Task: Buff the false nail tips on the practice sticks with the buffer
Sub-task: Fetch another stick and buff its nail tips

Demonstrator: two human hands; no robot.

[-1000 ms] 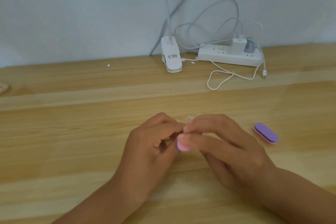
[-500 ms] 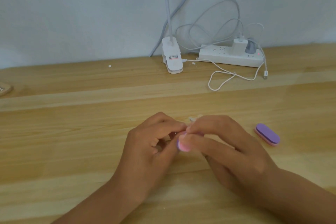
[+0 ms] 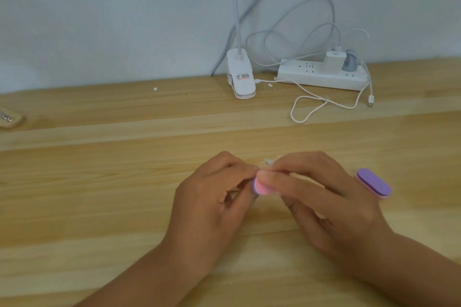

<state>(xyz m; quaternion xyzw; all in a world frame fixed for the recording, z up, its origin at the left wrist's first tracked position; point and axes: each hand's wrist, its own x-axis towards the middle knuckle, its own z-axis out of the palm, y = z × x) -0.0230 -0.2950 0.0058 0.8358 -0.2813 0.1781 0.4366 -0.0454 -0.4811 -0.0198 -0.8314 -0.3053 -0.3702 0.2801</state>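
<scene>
Hands, two, meeting over table: left hand curled, pinching pale stick, mostly hidden; right hand pinching buffer, pink rounded end showing, purple edge. Just right, second buffer, purple over pink, lying flat. Farther back: one lamp clip, one power strip, one looped cable.

The light is soft and even, not very bright, with no glare. The left hand and right hand throw only faint shadows on the table. I see the pink buffer and the practice stick a bit blurry. The table's back edge bends near the sides.
</scene>
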